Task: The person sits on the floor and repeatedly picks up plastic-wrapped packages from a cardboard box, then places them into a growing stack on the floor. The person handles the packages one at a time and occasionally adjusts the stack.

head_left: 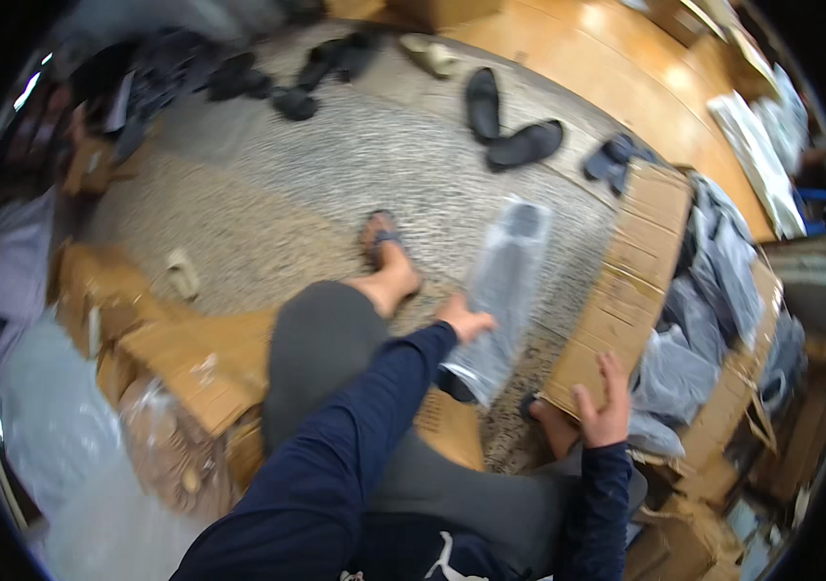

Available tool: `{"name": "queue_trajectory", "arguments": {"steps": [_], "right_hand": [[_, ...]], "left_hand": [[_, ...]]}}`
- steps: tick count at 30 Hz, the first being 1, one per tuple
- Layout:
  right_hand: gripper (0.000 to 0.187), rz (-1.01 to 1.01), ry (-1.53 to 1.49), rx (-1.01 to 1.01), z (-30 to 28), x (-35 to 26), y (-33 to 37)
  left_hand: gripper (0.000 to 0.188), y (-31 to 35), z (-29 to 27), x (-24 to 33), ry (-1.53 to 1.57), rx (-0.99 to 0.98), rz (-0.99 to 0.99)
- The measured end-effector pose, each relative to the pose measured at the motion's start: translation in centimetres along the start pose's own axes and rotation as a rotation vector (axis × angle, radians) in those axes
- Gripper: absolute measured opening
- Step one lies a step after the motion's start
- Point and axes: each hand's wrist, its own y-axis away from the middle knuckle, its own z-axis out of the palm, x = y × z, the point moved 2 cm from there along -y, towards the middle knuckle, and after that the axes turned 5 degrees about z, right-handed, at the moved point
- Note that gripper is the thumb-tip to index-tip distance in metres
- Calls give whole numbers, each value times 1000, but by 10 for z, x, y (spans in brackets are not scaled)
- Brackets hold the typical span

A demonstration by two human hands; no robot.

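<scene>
Left hand (466, 321) gripping plastic bag (504, 315), centre
Right hand (607, 407) open near cardboard (623, 286), lower right; bag's blurred contents (526, 221) perhaps footwear.

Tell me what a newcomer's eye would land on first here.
First, probably the long clear bag with something dark inside, near the middle, held at its left edge by the left hand. Next, the open right hand, fingers spread, in front of the cardboard box on the right. Then the two black slippers lying apart on the floor, beyond the bag.
</scene>
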Motion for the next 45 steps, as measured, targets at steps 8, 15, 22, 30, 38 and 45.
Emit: {"name": "queue_trajectory", "arguments": {"steps": [8,15,22,30,38,45], "right_hand": [[31,579,-6,392,-125,235,87],[34,608,36,482,-117,211,54],[52,1064,-665,201,-125,222,-17],[76,1147,-893,285,-113,148,-89],[68,753,-775,412,-110,217,-78],[62,577,-781,354,-103,182,-60]], "left_hand": [[83,-133,-9,-122,203,116,-178],[69,-184,19,-32,-654,38,-337],[30,-83,115,288,148,95,1178],[101,-30,243,385,-753,-558,563],[90,33,219,352,-284,-539,445],[89,55,193,311,-26,-843,220]]}}
